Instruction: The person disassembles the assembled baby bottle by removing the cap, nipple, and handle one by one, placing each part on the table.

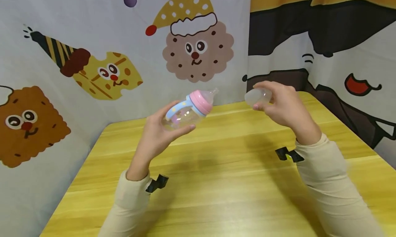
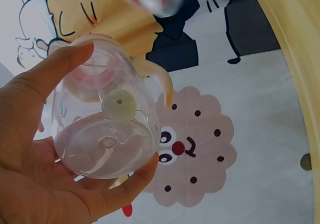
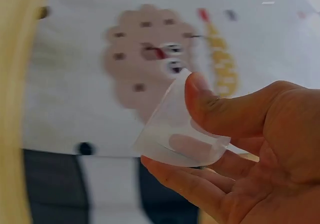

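A clear baby bottle (image 1: 187, 116) with a pink collar (image 1: 201, 102), a pale blue handle and a clear nipple is held above the table by my left hand (image 1: 159, 128). It tilts, nipple pointing up and to the right. In the left wrist view the thumb and fingers wrap the bottle's body (image 2: 107, 134), and a pale round piece shows inside. My right hand (image 1: 283, 103) pinches a translucent cup-shaped bottle cap (image 1: 257, 97) between thumb and fingers, apart from the bottle. The right wrist view shows that cap (image 3: 175, 134) with its wide rim facing left.
Below both hands lies a yellow wood-grain table (image 1: 216, 182). Behind it hangs a white cloth (image 1: 136, 20) with cartoon biscuits, meeting a second patterned cloth (image 1: 328, 65) at the right. Each sleeve carries a small black wrist device (image 1: 157, 183).
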The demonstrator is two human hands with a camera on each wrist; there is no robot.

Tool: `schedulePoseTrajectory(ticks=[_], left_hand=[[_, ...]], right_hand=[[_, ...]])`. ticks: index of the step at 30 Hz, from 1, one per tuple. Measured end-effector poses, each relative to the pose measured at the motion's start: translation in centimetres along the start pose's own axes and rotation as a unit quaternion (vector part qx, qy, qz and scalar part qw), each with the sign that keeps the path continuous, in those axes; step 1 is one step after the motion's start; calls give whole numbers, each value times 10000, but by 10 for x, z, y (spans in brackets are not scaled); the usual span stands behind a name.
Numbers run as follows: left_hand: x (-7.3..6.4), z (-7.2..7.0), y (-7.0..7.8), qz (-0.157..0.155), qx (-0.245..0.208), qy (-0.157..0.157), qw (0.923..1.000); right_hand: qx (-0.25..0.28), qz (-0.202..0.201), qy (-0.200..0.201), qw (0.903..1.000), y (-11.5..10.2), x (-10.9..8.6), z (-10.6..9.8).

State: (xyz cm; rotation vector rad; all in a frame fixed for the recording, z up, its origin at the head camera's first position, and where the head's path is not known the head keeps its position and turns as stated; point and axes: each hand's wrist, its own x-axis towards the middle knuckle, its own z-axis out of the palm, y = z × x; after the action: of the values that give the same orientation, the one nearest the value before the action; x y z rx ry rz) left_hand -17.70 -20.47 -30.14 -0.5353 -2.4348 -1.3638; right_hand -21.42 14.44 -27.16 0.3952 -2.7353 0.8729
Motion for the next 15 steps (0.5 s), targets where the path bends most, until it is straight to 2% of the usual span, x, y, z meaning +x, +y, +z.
schedulePoseTrajectory(ticks=[7, 15], left_hand=[[0, -10, 4, -113, 164, 44, 9998], [-4, -18, 7, -136, 327, 165, 9992]], right_hand=[[-311, 334, -868, 9952, 36, 16, 34], [-581, 395, -1248, 9897, 59, 22, 59]])
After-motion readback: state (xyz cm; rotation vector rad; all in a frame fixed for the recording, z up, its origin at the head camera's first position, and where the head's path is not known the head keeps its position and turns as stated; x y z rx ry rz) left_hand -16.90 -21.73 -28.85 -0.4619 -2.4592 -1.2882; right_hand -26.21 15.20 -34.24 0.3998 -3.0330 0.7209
